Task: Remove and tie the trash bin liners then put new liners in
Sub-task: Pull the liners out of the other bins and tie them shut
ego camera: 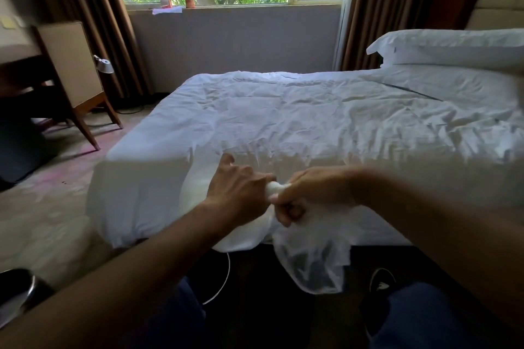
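Lower centre of the frame, at the near edge of the bed (312, 122): both hands hold the twisted neck of a white translucent liner (312, 263). The left hand (238, 193) curls its fingers onto the twist; the right hand (312, 193) pinches it from the other side. The liner's body hangs below the hands. Pillow (453, 48) at upper right; chair (71, 65) at left.

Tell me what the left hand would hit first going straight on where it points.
The twisted liner neck the left hand pinches; just beyond, likely the right hand, though depth is unclear.
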A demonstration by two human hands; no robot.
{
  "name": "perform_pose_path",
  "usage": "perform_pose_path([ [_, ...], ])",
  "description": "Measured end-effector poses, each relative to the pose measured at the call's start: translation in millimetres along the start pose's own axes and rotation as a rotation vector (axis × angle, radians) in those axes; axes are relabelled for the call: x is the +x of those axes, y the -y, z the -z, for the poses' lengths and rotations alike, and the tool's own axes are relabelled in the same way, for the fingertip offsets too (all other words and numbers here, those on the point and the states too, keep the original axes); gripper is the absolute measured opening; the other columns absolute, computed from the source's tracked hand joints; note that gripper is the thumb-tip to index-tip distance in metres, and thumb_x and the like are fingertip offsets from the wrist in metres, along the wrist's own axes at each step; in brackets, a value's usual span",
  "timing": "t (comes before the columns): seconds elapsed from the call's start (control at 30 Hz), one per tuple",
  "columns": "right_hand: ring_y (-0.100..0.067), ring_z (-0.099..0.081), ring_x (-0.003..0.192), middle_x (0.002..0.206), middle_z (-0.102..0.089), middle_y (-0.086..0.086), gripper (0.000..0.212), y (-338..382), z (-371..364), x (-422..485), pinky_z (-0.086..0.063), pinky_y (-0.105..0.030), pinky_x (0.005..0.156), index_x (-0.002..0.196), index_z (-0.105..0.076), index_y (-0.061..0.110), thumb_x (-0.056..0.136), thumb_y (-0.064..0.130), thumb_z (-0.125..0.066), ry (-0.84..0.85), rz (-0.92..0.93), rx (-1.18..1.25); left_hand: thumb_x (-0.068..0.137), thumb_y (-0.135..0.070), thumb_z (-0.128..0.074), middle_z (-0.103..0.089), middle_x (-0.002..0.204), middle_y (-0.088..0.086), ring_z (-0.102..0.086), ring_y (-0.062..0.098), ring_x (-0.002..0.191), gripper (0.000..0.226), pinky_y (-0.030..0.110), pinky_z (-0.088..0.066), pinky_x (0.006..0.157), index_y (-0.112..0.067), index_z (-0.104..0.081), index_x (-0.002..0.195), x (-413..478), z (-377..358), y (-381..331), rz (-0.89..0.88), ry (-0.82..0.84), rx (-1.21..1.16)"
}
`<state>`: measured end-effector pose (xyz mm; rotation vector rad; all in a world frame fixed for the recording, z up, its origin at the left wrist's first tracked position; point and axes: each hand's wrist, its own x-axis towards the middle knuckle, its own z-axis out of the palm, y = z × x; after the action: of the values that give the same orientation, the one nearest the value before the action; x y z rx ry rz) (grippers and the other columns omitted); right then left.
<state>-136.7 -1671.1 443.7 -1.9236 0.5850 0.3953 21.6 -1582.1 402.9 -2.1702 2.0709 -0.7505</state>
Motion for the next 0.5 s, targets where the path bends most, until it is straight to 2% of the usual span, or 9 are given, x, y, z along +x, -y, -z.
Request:
perform_pose_path([
  [0.07, -0.027, -0.046, 0.063, 0.080, -0.052, -0.018, 0.046, -6.6, -3.5, 3.5, -0.039, -0.033, 0.059, 0.085, -0.078, 0.010, 0.096, 0.050, -0.058, -0.121, 0.163, 0.135, 0.092, -0.040, -0.048, -0.072, 0.097, -0.004, -0.067, 0.021, 0.092, 0.027, 0.041, -0.036, 0.093, -0.038, -0.060, 0.116, -0.1, -8.8, -1.7, -0.016, 0.054, -0.049],
  [0.13, -0.030, -0.056, 0.082, 0.101, -0.057, -0.034, 0.054, -15.6, -12.0, 14.1, -0.046, -0.035, 0.074, 0.093, -0.076, -0.003, 0.087, 0.049, -0.068, -0.324, 0.311, 0.197, 0.088, -0.029, -0.060, -0.067, 0.109, -0.004, -0.062, 0.021, 0.108, 0.027, 0.038, -0.045, 0.091, -0.034, -0.065, 0.113, 0.3, -20.8, 3.1, -0.069, 0.183, -0.284],
  [0.23, -0.008, -0.061, 0.120, 0.142, -0.057, -0.010, 0.045, -25.3, -26.1, 26.6, -0.045, -0.010, 0.090, 0.108, -0.073, -0.010, 0.089, 0.030, -0.064, -0.419, 0.455, 0.415, 0.077, -0.024, -0.067, -0.070, 0.111, 0.005, -0.059, 0.008, 0.101, 0.037, 0.028, -0.053, 0.082, -0.015, -0.071, 0.113, -1.9, -29.9, 8.6, -0.160, 0.067, -0.776],
  [0.27, -0.008, -0.064, 0.118, 0.140, -0.061, -0.007, 0.045, -28.1, -26.1, 30.0, -0.048, -0.012, 0.087, 0.111, -0.073, -0.006, 0.085, 0.030, -0.064, -0.339, 0.493, 0.524, 0.071, -0.026, -0.066, -0.069, 0.113, 0.005, -0.060, 0.002, 0.095, 0.045, 0.020, -0.052, 0.081, -0.012, -0.068, 0.114, -2.2, -33.6, 11.9, -0.117, 0.030, -0.929],
  [0.33, -0.004, -0.072, 0.084, 0.099, -0.077, 0.000, 0.030, -18.3, -27.2, 24.7, -0.054, -0.014, 0.070, 0.095, -0.077, 0.006, 0.075, 0.028, -0.077, -0.258, 0.536, 0.602, 0.061, -0.022, -0.064, -0.063, 0.116, 0.002, -0.061, -0.013, 0.087, 0.061, 0.010, -0.049, 0.085, -0.004, -0.062, 0.119, -6.0, -32.9, 12.2, 0.043, 0.165, -1.169],
  [0.37, 0.004, -0.067, 0.064, 0.071, -0.074, 0.008, 0.005, -12.2, -25.4, 17.9, -0.050, -0.010, 0.060, 0.078, -0.076, 0.013, 0.079, 0.017, -0.078, -0.308, 0.551, 0.563, 0.064, -0.016, -0.059, -0.066, 0.115, 0.003, -0.061, -0.016, 0.087, 0.045, 0.013, -0.049, 0.089, -0.003, -0.066, 0.107, -7.8, -28.5, 11.4, 0.041, 0.247, -1.162],
  [0.4, 0.008, -0.061, 0.056, 0.059, -0.068, 0.013, 0.026, -16.9, -19.2, 16.9, -0.044, -0.008, 0.057, 0.071, -0.073, 0.017, 0.088, -0.001, -0.065, -0.424, 0.503, 0.320, 0.069, -0.007, -0.052, -0.070, 0.108, 0.004, -0.061, -0.016, 0.090, 0.024, 0.012, -0.047, 0.089, -0.008, -0.068, 0.087, -7.4, -26.3, 9.8, 0.053, 0.325, -1.135],
  [0.43, 0.008, -0.061, 0.061, 0.065, -0.069, 0.010, 0.042, -12.0, -18.1, 11.6, -0.042, -0.009, 0.062, 0.077, -0.074, 0.018, 0.089, -0.014, -0.050, -0.506, 0.471, 0.125, 0.073, 0.005, -0.046, -0.073, 0.101, 0.007, -0.063, -0.012, 0.091, 0.029, 0.012, -0.046, 0.086, -0.017, -0.065, 0.070, -5.2, -27.4, 11.0, 0.069, 0.327, -1.065],
  [0.5, -0.003, -0.062, 0.101, 0.105, -0.070, 0.001, 0.043, -14.0, -14.4, 9.9, -0.043, -0.022, 0.086, 0.121, -0.067, 0.025, 0.088, 0.001, -0.053, -0.584, 0.371, -0.523, 0.083, 0.005, -0.047, -0.075, 0.091, 0.007, -0.067, 0.006, 0.089, 0.045, 0.025, -0.049, 0.085, -0.027, -0.059, 0.054, -3.0, -25.9, 13.6, 0.140, 0.262, -0.973],
])
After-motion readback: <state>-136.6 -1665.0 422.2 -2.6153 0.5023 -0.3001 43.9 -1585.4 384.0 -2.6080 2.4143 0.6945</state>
